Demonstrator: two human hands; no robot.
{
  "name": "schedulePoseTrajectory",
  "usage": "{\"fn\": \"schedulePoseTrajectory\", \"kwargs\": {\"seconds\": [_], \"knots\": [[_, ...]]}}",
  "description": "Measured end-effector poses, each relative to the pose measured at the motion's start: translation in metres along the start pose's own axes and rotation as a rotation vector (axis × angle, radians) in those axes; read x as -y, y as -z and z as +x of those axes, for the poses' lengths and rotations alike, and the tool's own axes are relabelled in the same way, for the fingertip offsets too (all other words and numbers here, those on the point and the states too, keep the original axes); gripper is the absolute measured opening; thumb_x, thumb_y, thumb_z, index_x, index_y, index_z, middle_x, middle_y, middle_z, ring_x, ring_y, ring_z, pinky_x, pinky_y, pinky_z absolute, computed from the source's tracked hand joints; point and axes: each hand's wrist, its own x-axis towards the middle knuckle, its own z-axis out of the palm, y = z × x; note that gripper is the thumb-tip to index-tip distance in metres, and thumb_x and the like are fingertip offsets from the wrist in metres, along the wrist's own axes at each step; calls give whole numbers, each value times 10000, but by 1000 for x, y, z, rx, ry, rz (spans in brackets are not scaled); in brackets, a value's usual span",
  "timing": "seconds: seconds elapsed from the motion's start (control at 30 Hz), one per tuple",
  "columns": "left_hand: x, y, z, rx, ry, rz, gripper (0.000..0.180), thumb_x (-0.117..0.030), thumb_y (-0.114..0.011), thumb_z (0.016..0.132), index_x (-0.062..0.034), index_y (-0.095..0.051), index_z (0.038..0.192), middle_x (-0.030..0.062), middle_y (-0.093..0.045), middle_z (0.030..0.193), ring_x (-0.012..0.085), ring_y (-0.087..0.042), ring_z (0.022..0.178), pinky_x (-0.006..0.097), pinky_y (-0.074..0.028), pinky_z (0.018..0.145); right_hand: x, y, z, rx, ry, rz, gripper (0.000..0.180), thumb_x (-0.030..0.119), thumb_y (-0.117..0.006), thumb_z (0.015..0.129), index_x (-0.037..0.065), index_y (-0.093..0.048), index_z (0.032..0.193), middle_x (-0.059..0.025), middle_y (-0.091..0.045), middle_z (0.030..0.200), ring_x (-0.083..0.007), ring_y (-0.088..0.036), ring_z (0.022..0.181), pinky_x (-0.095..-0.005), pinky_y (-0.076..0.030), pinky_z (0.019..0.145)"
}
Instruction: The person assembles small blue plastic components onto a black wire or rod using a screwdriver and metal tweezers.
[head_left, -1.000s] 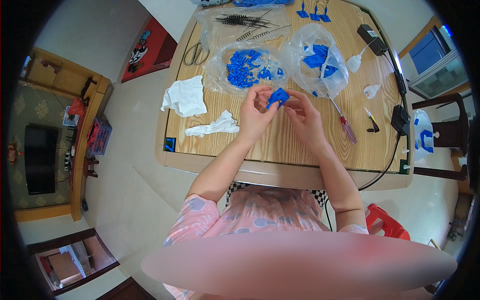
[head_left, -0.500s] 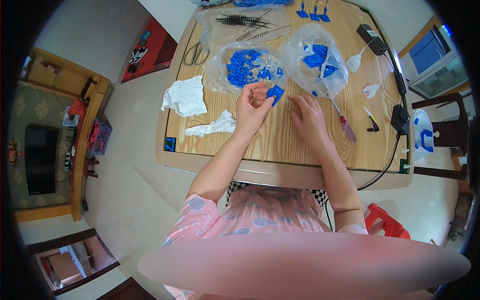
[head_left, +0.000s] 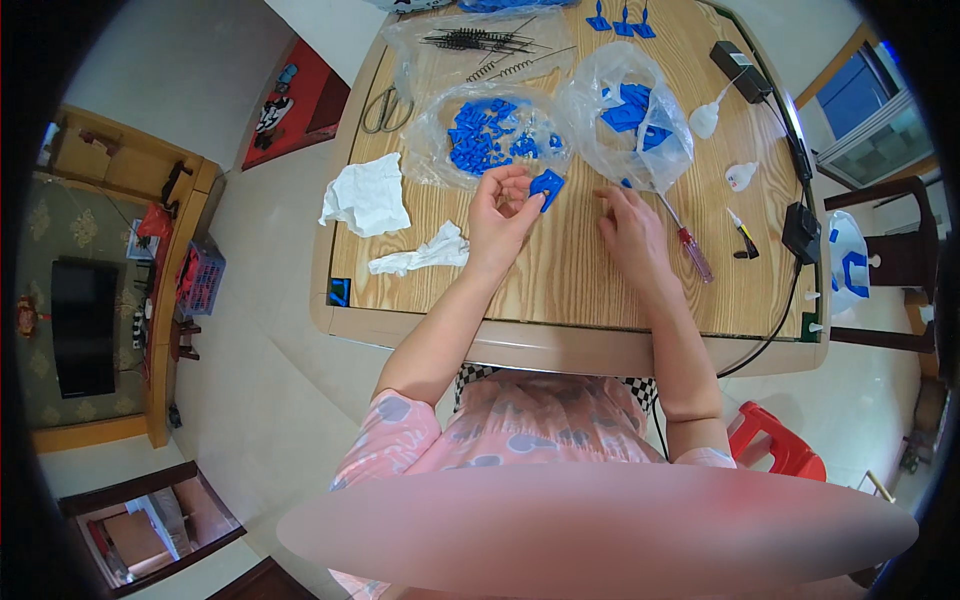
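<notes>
My left hand [head_left: 498, 220] pinches a flat blue plastic piece [head_left: 546, 188] between thumb and fingers, just above the wooden table [head_left: 560, 285]. My right hand [head_left: 637, 232] is to the right of it, palm down, its fingers stretched forward with nothing visible in them. A small blue plastic part [head_left: 627, 183] lies at its fingertips; whether they touch it I cannot tell. Beyond the left hand, a clear bag [head_left: 425, 150] spreads open around many small blue parts [head_left: 480, 140]. Another plastic bag [head_left: 672, 92] holds larger flat blue pieces [head_left: 628, 108].
A screwdriver [head_left: 694, 252] lies right of my right hand, near a small glue tube [head_left: 743, 238] and white bottles [head_left: 704, 121]. White tissues [head_left: 366, 195], scissors [head_left: 385, 110] and black springs [head_left: 480, 40] lie left and far. Blue pieces on rods [head_left: 622, 24] stand far right. A black cable [head_left: 768, 345] crosses the right edge.
My right hand has moved to the right, away from the blue piece and toward the small part by the bag. The left hand keeps hold of its piece, almost still.
</notes>
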Motion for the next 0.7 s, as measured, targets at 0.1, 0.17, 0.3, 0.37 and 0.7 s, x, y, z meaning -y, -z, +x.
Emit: {"fn": "schedulePoseTrajectory", "kwargs": {"seconds": [0.1,0.17,0.3,0.37,0.7], "knots": [[1,1,0,-8,3,2,386,46,-658,762,-37,-496,1102,31,-555,958,67,-494,825,198,-464,700,15,2,-3,57,-1,50,302,105,-599,772,72,-581,1072,-163,-589,973,-358,-572,906,-441,-449,797],[1,1,0,-9,-4,-4,384,46,-658,763,-38,-496,1100,32,-556,960,67,-495,826,198,-466,701,16,4,-3,72,3,76,294,106,-596,776,72,-582,1068,-161,-591,965,-357,-573,905,-440,-448,800],[2,2,-1,-4,-5,0,381,43,-656,767,-33,-494,1104,34,-555,960,70,-500,828,199,-471,710,19,6,-1,117,-45,175,290,92,-601,775,67,-585,1064,-157,-589,952,-349,-567,920,-435,-444,806],[2,1,-1,1,-7,12,381,42,-656,769,-32,-493,1105,35,-555,960,72,-502,827,201,-474,711,17,5,-2,50,-2,147,299,82,-608,769,65,-585,1067,-153,-582,981,-344,-553,950,-429,-440,818],[0,1,-2,1,-12,-4,379,47,-650,773,-31,-492,1109,27,-550,940,63,-496,814,194,-463,711,18,1,-5,-28,190,36,350,96,-643,755,61,-574,1096,-133,-539,1131,-323,-484,1087,-427,-395,913]]}}
